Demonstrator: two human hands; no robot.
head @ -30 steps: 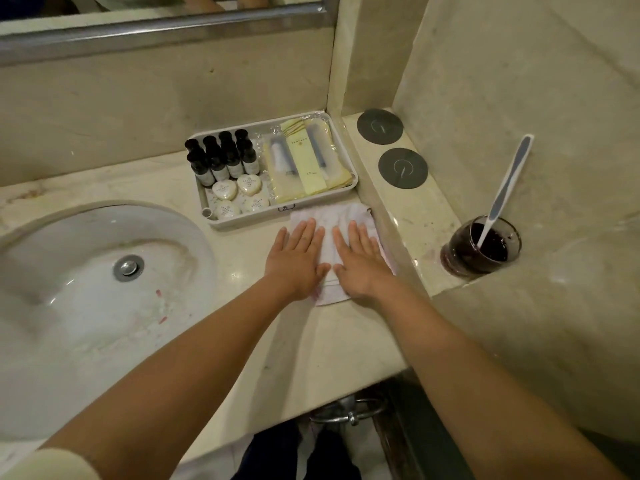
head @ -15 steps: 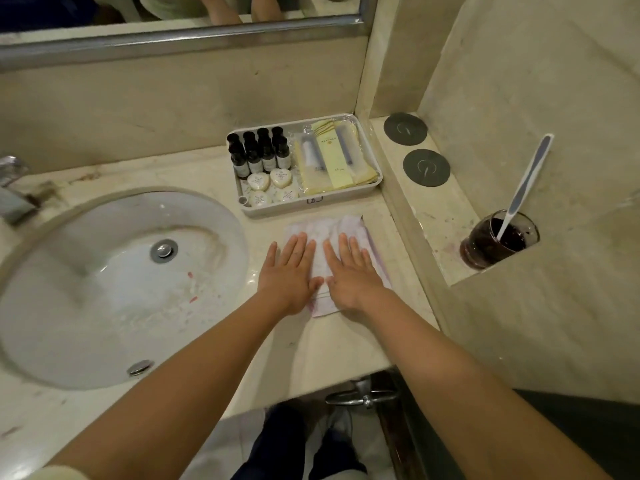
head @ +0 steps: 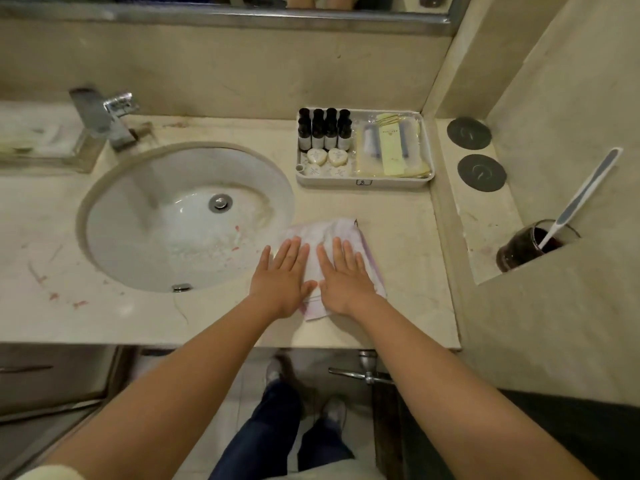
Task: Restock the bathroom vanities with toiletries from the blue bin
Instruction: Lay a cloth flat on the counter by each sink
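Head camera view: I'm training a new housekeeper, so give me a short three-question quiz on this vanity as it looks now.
1. True or false: both hands lie flat on the folded cloth.
2. Which sits in the tray? A) dark bottles B) a razor C) a comb
3. Fill in: the toothbrush stands in a ____.

Key:
1. True: the left hand and right hand press it, palms down.
2. A: the dark bottles line the tray's back left.
3. Glass: the dark glass on the side ledge.

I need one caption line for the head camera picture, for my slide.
Both hands, left hand and right hand, press flat on a white cloth beside the sink; stocked toiletry tray behind.
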